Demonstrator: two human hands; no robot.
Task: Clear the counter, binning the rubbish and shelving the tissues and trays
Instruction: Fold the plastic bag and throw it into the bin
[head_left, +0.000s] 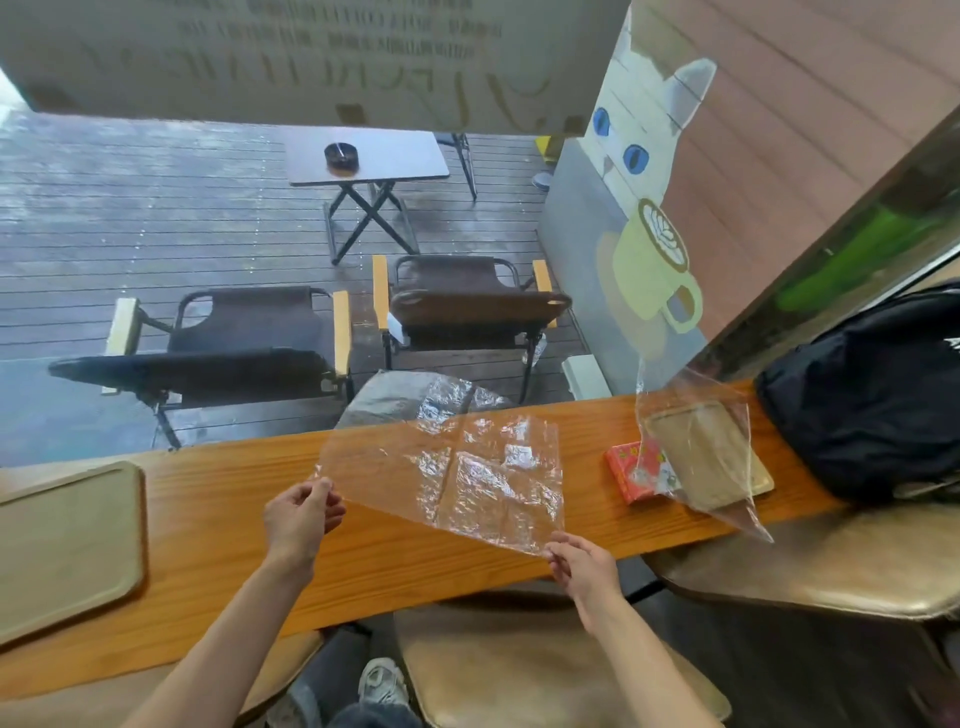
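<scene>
The scene was recorded by one wide-angle camera worn on the head. It was directed forward and down, close above the wooden counter (218, 519), and the terrace beyond the window was also included. No second view was given.

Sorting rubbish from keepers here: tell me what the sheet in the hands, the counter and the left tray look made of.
Sheet: thin clear plastic film, glossy; it is see-through, with creases that glint. Counter: wood with a smooth orange-brown varnish, going by the long grain lines. Left tray: probably pale matt wood or a wood-look board; faint grain, raised rim.
</scene>
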